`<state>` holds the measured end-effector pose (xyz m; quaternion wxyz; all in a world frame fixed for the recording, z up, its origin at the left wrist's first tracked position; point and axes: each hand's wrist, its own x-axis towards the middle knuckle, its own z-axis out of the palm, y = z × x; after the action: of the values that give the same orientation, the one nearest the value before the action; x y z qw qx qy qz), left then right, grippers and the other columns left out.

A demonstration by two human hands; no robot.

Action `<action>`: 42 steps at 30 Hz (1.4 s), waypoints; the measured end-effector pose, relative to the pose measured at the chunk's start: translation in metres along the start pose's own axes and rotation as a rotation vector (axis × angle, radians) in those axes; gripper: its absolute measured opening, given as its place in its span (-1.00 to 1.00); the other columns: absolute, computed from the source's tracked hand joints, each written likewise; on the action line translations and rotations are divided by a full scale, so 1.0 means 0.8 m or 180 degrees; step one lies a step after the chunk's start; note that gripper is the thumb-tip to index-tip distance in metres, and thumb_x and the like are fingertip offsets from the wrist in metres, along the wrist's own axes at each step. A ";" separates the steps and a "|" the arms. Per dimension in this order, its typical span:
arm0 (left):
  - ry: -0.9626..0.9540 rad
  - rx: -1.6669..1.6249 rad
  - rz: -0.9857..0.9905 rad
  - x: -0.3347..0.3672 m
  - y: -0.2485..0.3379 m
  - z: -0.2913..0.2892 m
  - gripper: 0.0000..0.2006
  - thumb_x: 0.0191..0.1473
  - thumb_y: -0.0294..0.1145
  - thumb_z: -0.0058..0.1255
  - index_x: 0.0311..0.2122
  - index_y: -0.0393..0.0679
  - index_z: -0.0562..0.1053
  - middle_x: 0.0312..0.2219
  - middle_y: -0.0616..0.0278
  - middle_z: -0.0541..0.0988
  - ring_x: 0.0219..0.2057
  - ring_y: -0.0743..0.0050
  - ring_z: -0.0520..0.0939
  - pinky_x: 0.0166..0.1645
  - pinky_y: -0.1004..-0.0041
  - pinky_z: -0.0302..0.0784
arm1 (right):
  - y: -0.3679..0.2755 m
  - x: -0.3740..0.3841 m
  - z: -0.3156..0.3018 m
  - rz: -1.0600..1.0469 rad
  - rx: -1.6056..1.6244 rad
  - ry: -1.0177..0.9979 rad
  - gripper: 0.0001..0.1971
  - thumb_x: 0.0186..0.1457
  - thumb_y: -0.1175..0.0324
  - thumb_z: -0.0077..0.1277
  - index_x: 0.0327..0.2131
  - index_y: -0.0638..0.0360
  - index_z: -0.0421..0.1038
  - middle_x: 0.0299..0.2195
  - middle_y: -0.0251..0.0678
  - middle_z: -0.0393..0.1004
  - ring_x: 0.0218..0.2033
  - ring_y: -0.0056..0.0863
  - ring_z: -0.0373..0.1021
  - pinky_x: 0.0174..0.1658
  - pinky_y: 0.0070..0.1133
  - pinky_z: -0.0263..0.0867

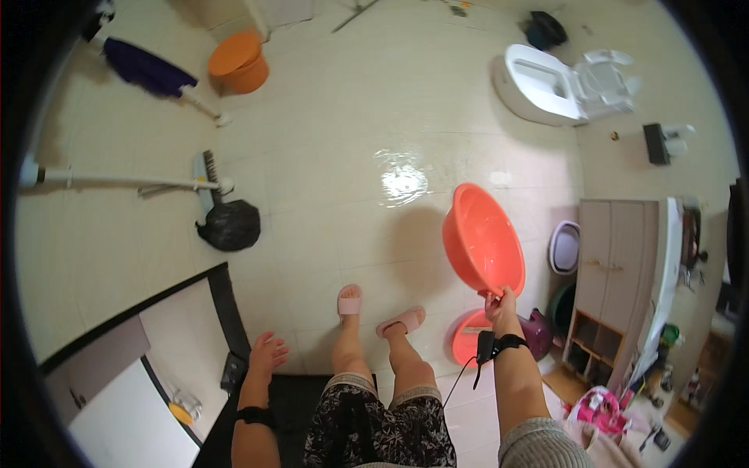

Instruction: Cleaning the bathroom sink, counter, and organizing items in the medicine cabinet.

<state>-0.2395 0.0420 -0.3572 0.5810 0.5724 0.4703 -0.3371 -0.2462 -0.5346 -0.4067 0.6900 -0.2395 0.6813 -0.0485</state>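
My right hand (499,303) grips the near rim of a large orange-red plastic basin (490,242). The basin is held tilted above the tiled floor, its hollow turned toward the right, and nothing shows inside it. My left hand (269,352) hangs at the lower left with its fingers apart, holding nothing. Beneath my right hand another orange-red basin (468,339) sits on the floor, partly hidden by my wrist and forearm.
A wet, shiny patch (406,179) lies on the floor ahead. Along the right are a toilet (538,86), a lilac basin (565,248) and a cabinet (612,265). On the left are an orange bucket (240,66), a black bag (230,226) and a broom (209,175).
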 end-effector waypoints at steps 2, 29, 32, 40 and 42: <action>0.0166 -0.0034 0.0026 0.000 0.012 -0.025 -0.53 0.02 -0.31 -0.12 0.06 -0.06 0.13 -0.24 0.15 0.42 -0.36 0.33 0.51 -0.37 0.41 0.45 | 0.008 -0.028 -0.038 -0.0150 -0.0058 0.0276 -0.83 -0.08 0.33 -0.16 -0.44 0.22 0.34 -0.58 -0.28 0.47 -0.63 -0.51 0.42 -0.65 -0.77 0.35; -0.0257 0.0814 0.0283 -0.132 0.063 0.282 -0.72 0.07 -0.31 -0.18 -0.08 0.01 0.24 -0.31 0.26 0.45 -0.42 0.37 0.51 -0.41 0.39 0.45 | -0.371 0.042 -0.251 -0.1214 -0.2809 0.2303 -0.60 -0.15 0.23 -0.10 -0.23 0.29 0.40 -0.18 0.04 0.38 -0.08 -0.13 0.30 -0.07 -0.39 0.25; -0.0400 0.1025 0.0481 -0.157 0.097 0.356 -0.71 0.06 -0.31 -0.17 -0.07 -0.01 0.23 -0.32 0.24 0.45 -0.41 0.34 0.51 -0.40 0.38 0.46 | -0.349 0.047 -0.339 -0.0768 -0.2817 0.2435 -0.65 -0.14 0.27 -0.09 -0.28 0.29 0.43 -0.21 0.04 0.40 -0.12 -0.13 0.33 -0.09 -0.40 0.28; -0.1038 0.1296 0.0761 -0.192 0.161 0.482 -0.71 0.06 -0.30 -0.17 -0.07 0.03 0.22 -0.30 0.22 0.44 -0.38 0.27 0.50 -0.39 0.31 0.44 | -0.326 0.002 -0.365 -0.0113 -0.1307 0.1989 -0.69 -0.09 0.32 -0.04 -0.24 0.27 0.39 -0.40 -0.08 0.49 -0.47 -0.25 0.48 -0.49 -0.40 0.44; -0.1024 0.1555 0.0802 -0.203 0.174 0.511 -0.70 0.07 -0.27 -0.18 -0.06 0.01 0.22 -0.29 0.22 0.43 -0.35 0.26 0.49 -0.36 0.29 0.44 | -0.353 -0.023 -0.326 -0.0171 -0.1510 0.1624 -0.72 -0.13 0.33 -0.02 -0.27 0.19 0.43 -0.34 -0.15 0.49 -0.43 -0.29 0.48 -0.47 -0.38 0.45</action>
<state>-0.0979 -0.3670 -0.1971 0.5305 0.6880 0.2030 -0.4516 -0.4250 -0.8451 -0.2668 0.4211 -0.3912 0.8176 0.0347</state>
